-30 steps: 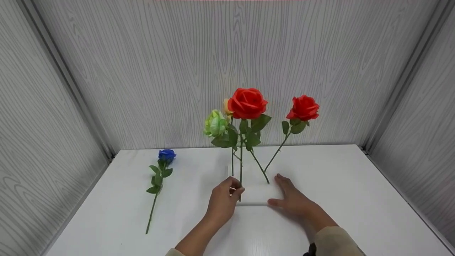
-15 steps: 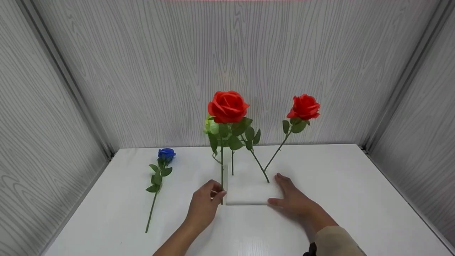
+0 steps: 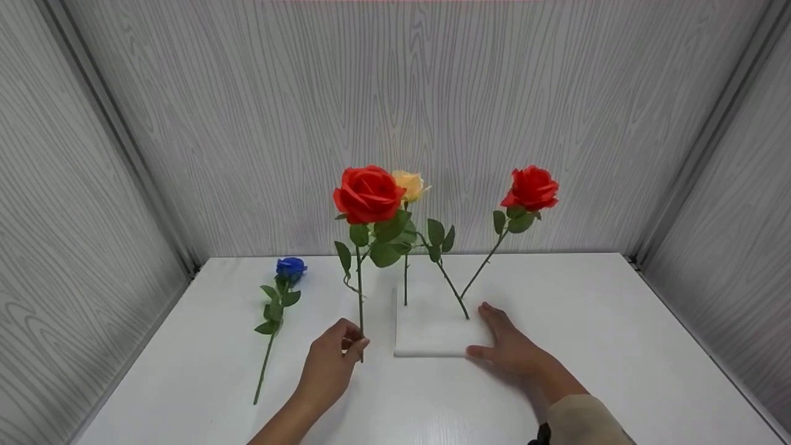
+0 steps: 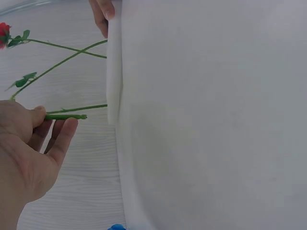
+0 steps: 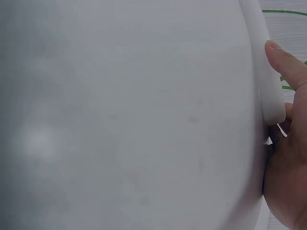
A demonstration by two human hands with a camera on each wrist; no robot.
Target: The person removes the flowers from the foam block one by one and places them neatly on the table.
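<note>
Red rose (image 3: 369, 194) upright above left hand (image 3: 329, 360), which pinches stem (image 4: 67, 117) near lower end; white block (image 3: 432, 337) right of that hand, right hand (image 3: 514, 351) spread against block's right end; yellow rose (image 3: 409, 185), second red rose (image 3: 531, 188) rising from block; blue rose (image 3: 290, 268) lying left of left hand

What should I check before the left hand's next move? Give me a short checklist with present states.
1. Held red rose gripped: ok; the left hand pinches its stem near the bottom.
2. Stem end exposed: ok; it sticks out past the fingers.
3. White base steadied: ok, apparently; the right hand rests against its right side.
4. Clear view of the yellow rose: not ok; the held bloom overlaps it in the head view.
5. Free hole in the base: cannot tell; none can be made out.
6. Blue rose away from the left hand: ok; it lies apart, farther left.
</note>
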